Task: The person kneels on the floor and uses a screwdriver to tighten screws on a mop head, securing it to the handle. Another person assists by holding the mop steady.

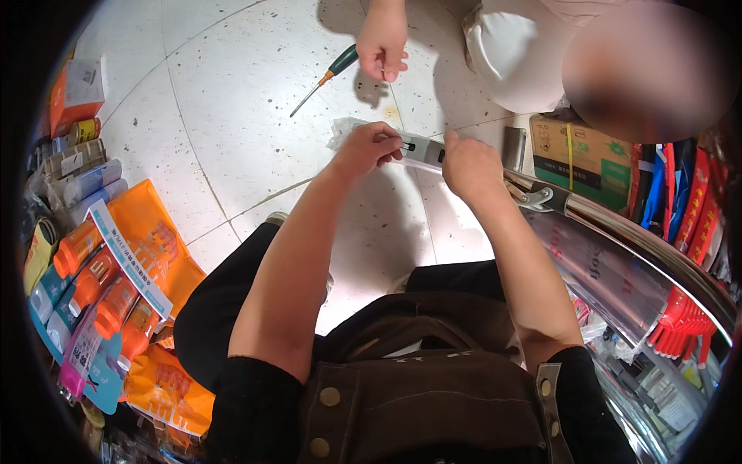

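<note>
Nearest, a brown apron [433, 410] on the wearer's side of the slotted metal strip [423, 156], which extends between the two hands above the tiled floor [255, 124]. Orange-capped bottles [116, 305] stand well to the left of the strip, on its near side. To the right of the strip, a chrome rail [610, 219] runs roughly in line with it; whether the two are joined cannot be told. The right hand [473, 168] is curled around the strip, thumb uppermost; the left hand [369, 151] has its fingertips bent in at the strip's left end, their hold on it uncertain. Beyond the strip, to its right, a printed carton [591, 158]; beyond and to its left, a screwdriver [342, 62]; farthest beyond it, a co-worker's hand [382, 46], fingers bent, contents unclear
</note>
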